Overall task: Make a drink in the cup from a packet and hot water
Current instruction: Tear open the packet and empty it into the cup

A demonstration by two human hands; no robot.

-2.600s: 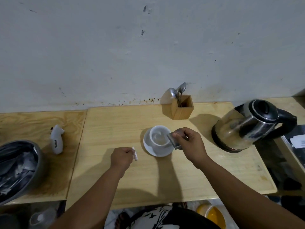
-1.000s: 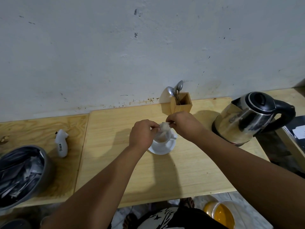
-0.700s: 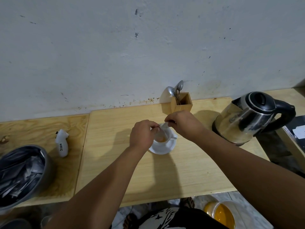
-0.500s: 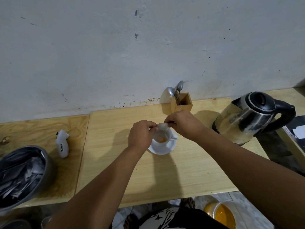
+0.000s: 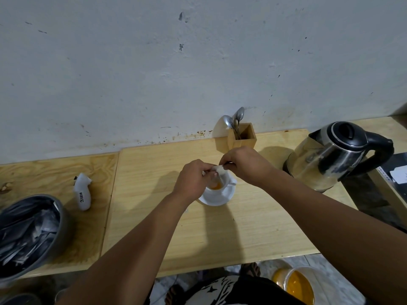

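A white cup (image 5: 226, 181) stands on a white saucer (image 5: 222, 198) in the middle of the wooden table (image 5: 242, 227). Orange powder (image 5: 216, 186) lies inside the cup. Directly over the cup, my left hand (image 5: 192, 179) and my right hand (image 5: 244, 165) both pinch a small white packet (image 5: 219, 169), tipped mouth-down into the cup. A steel electric kettle (image 5: 334, 155) with a black lid and handle stands at the right.
A wooden holder (image 5: 242, 137) with spoons stands by the wall behind the cup. A white handheld device (image 5: 82, 192) lies on the left board. A grey bowl (image 5: 28, 234) of packets sits at the far left. An orange-filled tub (image 5: 295, 287) stands on the floor.
My hands came together over the cup from apart beside it. They now hold the packet tipped over the cup, and orange powder has appeared inside.
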